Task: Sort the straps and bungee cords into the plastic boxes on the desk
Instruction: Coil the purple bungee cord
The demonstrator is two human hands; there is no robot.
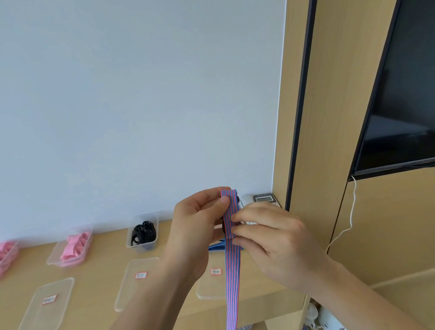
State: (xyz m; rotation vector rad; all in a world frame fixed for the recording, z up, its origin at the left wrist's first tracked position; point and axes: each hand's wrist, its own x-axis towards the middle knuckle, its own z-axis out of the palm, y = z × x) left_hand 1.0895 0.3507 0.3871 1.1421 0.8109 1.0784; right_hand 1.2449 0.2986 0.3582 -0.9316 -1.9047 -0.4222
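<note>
One head-worn wide-angle camera looks forward from close over the desk (pixel 100 262), facing the wall (pixel 121 94)

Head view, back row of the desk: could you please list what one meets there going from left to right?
Box of pink straps, second box of pink straps, box of black cords, striped strap, small device with a display.

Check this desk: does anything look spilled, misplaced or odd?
Nothing is spilled. Only the striped strap stands out: the left hand and right hand pinch its folded top, and its tail dangles loose past the desk edge.
</note>
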